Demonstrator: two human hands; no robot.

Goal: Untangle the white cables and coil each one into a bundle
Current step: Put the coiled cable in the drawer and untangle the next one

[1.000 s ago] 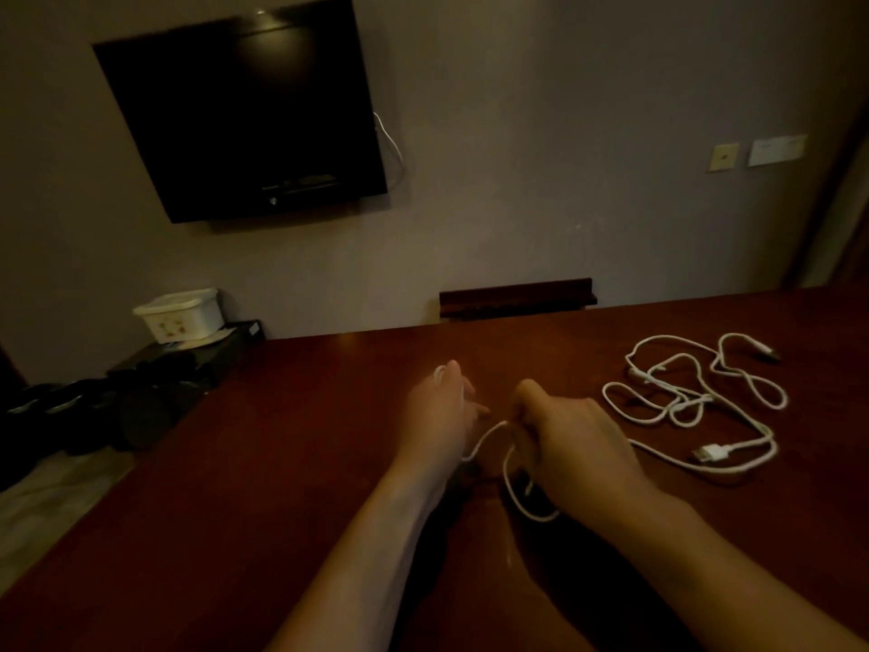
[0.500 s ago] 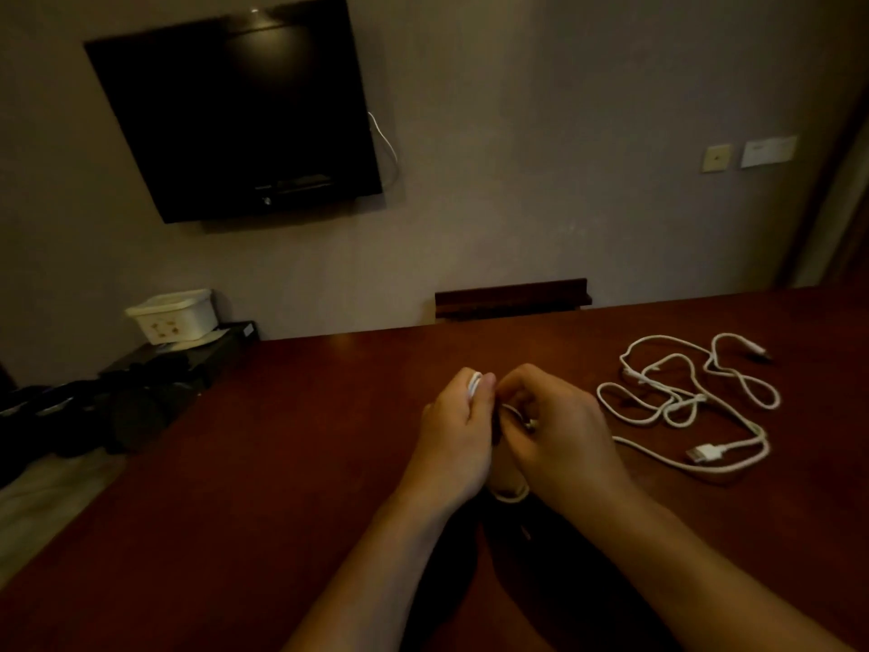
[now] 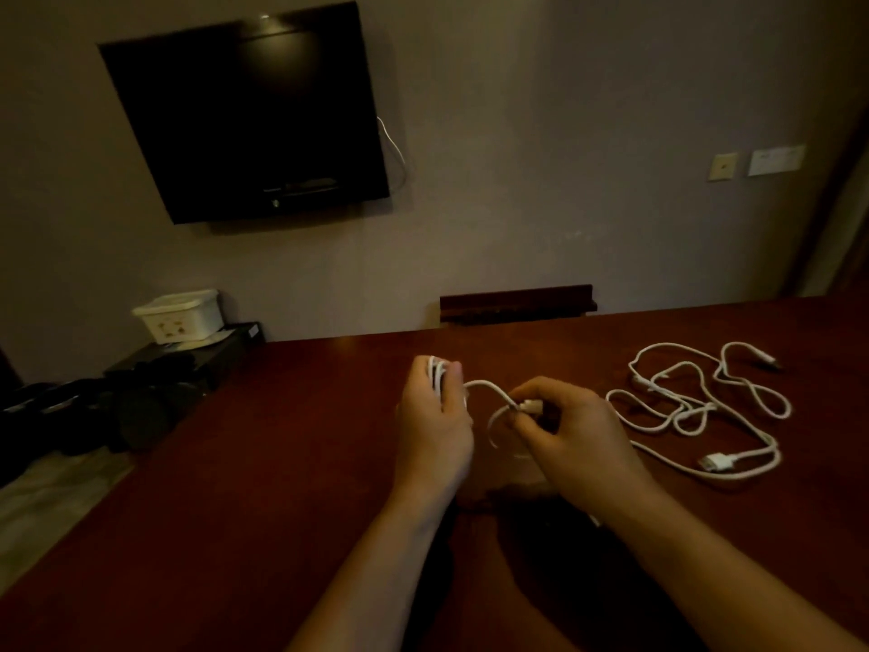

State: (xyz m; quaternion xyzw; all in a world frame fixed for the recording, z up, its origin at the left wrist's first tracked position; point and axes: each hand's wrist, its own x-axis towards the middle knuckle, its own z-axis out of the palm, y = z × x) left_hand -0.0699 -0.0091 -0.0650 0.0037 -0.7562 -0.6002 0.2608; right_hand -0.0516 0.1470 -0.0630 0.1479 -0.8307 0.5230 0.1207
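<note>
Now, at far left, off the desk (image 3: 235, 463), a white tub (image 3: 181, 315) sits on a dark stand (image 3: 197, 357) below the wall-mounted television (image 3: 244, 115); neither matters to the job. Moving in, the left hand (image 3: 435, 430) is held upright above the desk with its fingers (image 3: 454, 374) curled round several wraps of the coiled cable (image 3: 489, 388), thumb side pressing the loops so they stay stacked. From there a short white arc runs across to the right hand (image 3: 571, 432), whose fingers pinch the cable's free end close to its plug. Very little slack seems left, so this bundle looks nearly done.

To finish it well, I would keep the left grip firm but not crushing, lead the last stretch round in the same direction as the existing wraps, and let the cord roll between the right fingers so no twist builds up. The plug end then wants tucking through or wound tight round the middle, or the loops will likely spring apart once released.

Further right, the loose cable (image 3: 696, 407) lies sprawled in overlapping loops on the desk, its flat connector nearest the person, well apart from both hands and not yet coiled.
</note>
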